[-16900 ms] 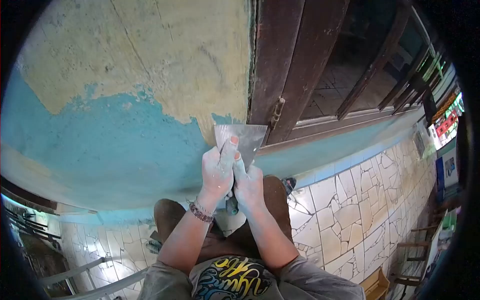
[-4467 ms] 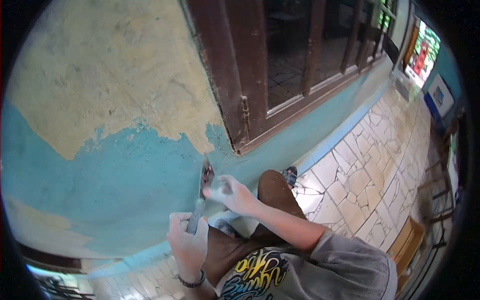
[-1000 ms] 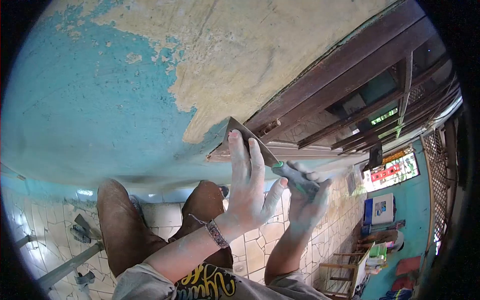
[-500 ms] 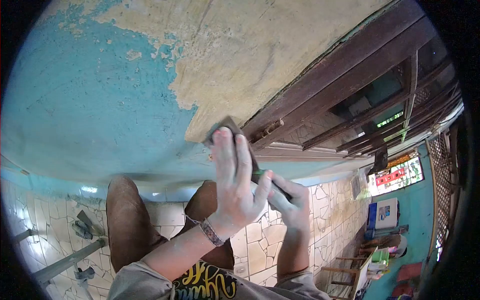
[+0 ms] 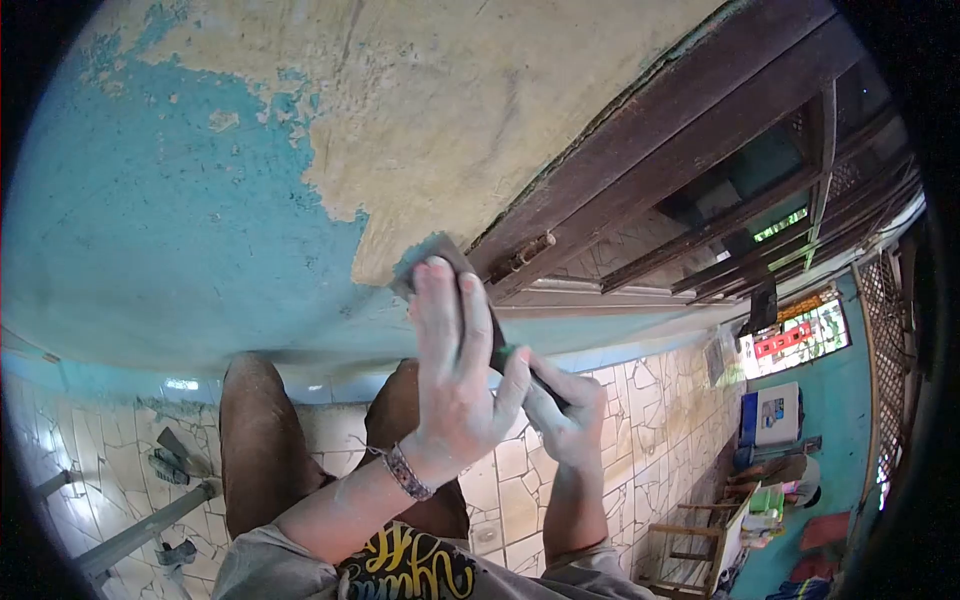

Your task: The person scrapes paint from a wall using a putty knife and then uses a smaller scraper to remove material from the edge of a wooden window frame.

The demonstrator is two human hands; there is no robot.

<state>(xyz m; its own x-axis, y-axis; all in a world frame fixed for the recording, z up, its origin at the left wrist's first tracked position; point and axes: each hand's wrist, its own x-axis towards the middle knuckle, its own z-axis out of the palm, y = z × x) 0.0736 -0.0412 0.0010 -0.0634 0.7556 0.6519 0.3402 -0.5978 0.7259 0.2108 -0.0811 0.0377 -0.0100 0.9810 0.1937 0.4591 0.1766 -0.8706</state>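
Observation:
A flat scraper [image 5: 449,255] lies against the wall where bare plaster meets blue paint, close to the lower corner of a dark wooden window frame. Bluish bits of paint show along its blade edge. My left hand [image 5: 452,385] presses on the blade with straight fingers held together, its thumb reaching toward the handle. Wrapped around the dark handle is my right hand [image 5: 568,412], just right of the left one. Both hands are coated in whitish dust. The wall [image 5: 210,210] has blue paint on the left and exposed beige plaster [image 5: 430,110] above.
The wooden window frame [image 5: 640,150] with a bolt [image 5: 525,257] runs along the right. On the tiled floor at left lie another scraper [image 5: 172,442] and a metal bar [image 5: 140,525]. A wooden table [image 5: 733,540] and a bending person [image 5: 792,478] are farther right.
The scraper and both hands have shifted slightly left in view, as has the wall behind them. More bluish paint bits show at the blade edge. Both hands keep their hold.

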